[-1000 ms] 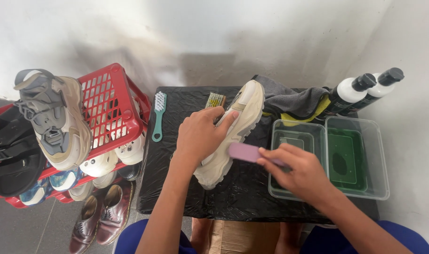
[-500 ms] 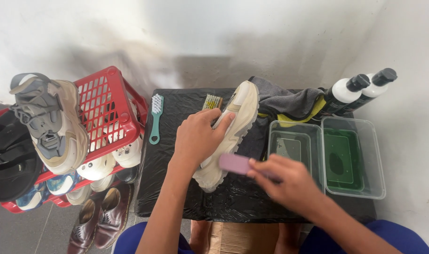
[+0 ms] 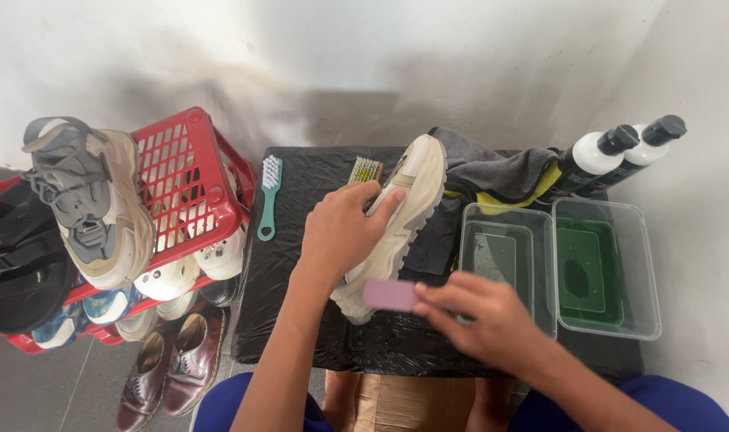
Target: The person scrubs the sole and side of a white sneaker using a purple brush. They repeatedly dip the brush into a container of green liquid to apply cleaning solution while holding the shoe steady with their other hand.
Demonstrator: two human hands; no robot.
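My left hand (image 3: 340,228) clamped the cream sneaker (image 3: 396,220) on its side on the counter (image 3: 300,264), fingers wrapped over the upper. My right hand (image 3: 480,320) pinched a pink eraser block (image 3: 390,295) between thumb and fingertips, its end pressed against the sole edge near the toe.

I judged the main risks to be these: the counter's black plastic sheet looked slick and wrinkled, so the shoe could skid under a hard stroke; my right wrist worked just beside the two clear tubs (image 3: 560,264) of greenish liquid, and an overshoot might knock or splash them; and the pinch on the block was shallow, so it could pop loose.

The sole was chunky, ridged and matte, the upper smooth and panelled. The block looked soft-edged and rectangular. The tubs were thin, glossy plastic. A grey cloth (image 3: 492,172) lay crumpled behind the shoe, with a bristly teal brush (image 3: 267,200) lying well apart to the left.
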